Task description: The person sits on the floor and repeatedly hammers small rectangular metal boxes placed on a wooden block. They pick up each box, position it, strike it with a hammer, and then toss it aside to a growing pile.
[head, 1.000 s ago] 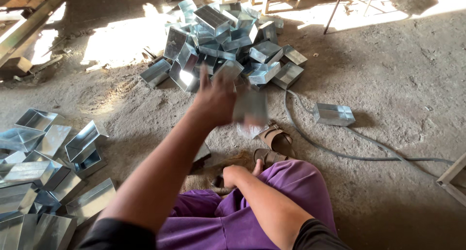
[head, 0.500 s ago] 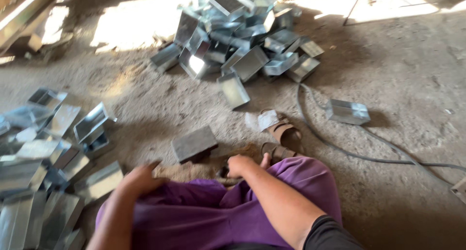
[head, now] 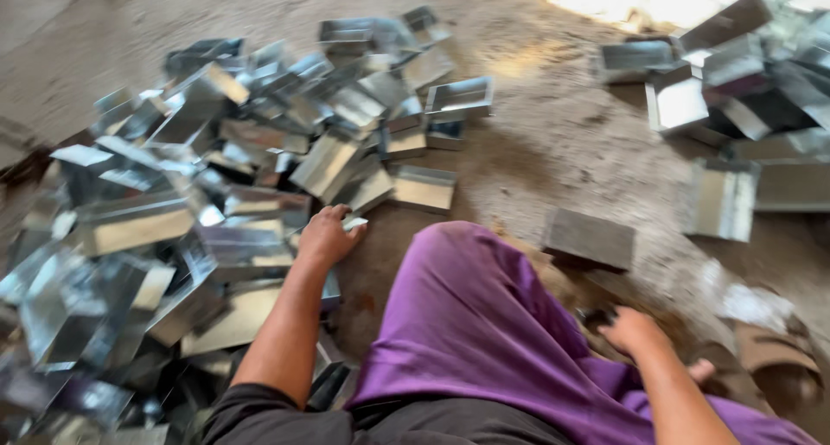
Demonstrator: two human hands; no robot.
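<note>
A big heap of shiny folded sheet-metal pieces (head: 173, 203) covers the dirt floor on my left. My left hand (head: 327, 236) reaches down onto its near edge, fingers curled over one small metal piece (head: 353, 224). My right hand (head: 635, 331) hangs low beside my purple-trousered knee (head: 467, 307), blurred, with its fingers loosely apart and nothing seen in it. A flat grey block (head: 590, 236) lies on the ground just beyond the knee, between the two hands.
A second pile of the same metal pieces (head: 735, 82) lies at the upper right, partly in bright sunlight. One single piece (head: 719, 201) sits apart below it. A brown sandal (head: 769, 359) is at the lower right.
My view has swung left and down to the left heap. My left hand went from my lap out to the heap's edge and closed on a piece. My right hand stayed by the knee.
</note>
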